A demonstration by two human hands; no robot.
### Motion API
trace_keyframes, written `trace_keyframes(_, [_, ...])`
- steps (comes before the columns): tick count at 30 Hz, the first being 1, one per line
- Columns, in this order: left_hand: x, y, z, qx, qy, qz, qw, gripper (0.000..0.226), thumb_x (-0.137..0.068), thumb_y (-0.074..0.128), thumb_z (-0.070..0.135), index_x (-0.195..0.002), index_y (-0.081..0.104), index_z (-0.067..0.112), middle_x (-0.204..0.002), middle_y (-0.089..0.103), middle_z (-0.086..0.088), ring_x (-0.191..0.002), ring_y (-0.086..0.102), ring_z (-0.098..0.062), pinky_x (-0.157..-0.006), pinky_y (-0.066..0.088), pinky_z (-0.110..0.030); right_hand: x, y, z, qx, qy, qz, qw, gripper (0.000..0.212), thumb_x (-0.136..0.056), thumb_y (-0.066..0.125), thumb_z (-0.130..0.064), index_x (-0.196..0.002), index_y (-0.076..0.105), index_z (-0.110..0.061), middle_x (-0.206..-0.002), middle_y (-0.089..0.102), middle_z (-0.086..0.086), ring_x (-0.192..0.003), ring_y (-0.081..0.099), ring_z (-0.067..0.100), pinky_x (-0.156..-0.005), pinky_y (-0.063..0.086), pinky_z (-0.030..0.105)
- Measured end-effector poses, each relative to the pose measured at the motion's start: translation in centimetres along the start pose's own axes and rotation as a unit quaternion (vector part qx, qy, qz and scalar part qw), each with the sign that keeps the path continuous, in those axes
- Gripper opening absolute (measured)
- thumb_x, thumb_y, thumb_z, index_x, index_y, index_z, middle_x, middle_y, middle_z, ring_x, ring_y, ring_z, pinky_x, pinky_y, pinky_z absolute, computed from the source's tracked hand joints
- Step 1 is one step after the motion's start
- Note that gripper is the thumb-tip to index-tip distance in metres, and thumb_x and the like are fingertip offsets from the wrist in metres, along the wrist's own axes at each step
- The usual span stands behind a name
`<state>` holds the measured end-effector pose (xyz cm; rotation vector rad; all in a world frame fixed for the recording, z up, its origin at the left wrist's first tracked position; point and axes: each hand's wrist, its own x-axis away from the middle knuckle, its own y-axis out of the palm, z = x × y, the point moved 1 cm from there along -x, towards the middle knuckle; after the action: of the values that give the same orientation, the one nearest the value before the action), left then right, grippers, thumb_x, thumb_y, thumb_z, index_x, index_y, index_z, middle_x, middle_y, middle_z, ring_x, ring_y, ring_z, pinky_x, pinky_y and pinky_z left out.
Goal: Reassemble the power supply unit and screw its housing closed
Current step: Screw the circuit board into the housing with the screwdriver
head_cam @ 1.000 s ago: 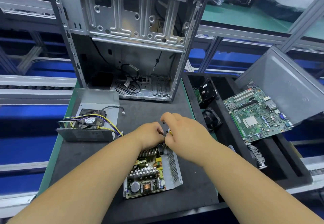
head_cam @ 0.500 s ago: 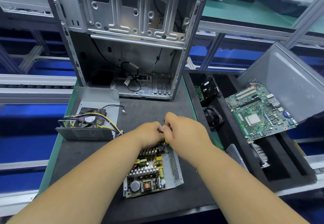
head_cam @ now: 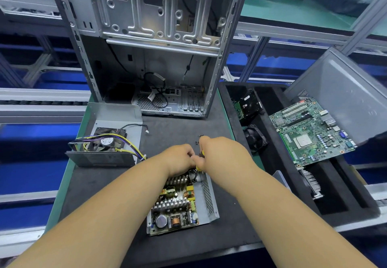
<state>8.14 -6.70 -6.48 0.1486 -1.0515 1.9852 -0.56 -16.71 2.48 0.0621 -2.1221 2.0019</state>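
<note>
Black mat (head_cam: 100, 184), open PSU (head_cam: 180, 202) just below both hands' grip: right hand (head_cam: 222, 154) round yellow-handled screwdriver (head_cam: 200, 163), left hand (head_cam: 180, 158) pinching alongside.

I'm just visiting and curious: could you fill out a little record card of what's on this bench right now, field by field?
Setting: dark work mat on a bench
Left hand: fingers curled, pinching something small, too hidden to name
Right hand: grip around a yellow-and-black screwdriver
Under the hands: open power supply board in its metal tray
Housing cover with fan: apart, to the left, not yet fitted
Loose screws: on the mat beyond the hands
Behind: empty computer case
Right tray: green motherboard
</note>
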Motion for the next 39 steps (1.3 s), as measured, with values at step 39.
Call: trace_keyframes(39, [-0.6, 0.2, -0.2, 0.001, 0.018, -0.003, 1.0, 0.024, -0.092, 0.047, 0.024, -0.104, 0.061, 0.009, -0.107, 0.066, -0.01, -0.096, 0.058, -0.024, -0.09, 0.048, -0.039, 0.6, -0.2, -0.8, -0.023, -0.001, 0.038, 0.999, 0.022, -0.1, 0.037, -0.04, -0.091, 0.033, -0.022, -0.083, 0.034, -0.004, -0.072, 0.04, 0.023, -0.057, 0.025, 0.034])
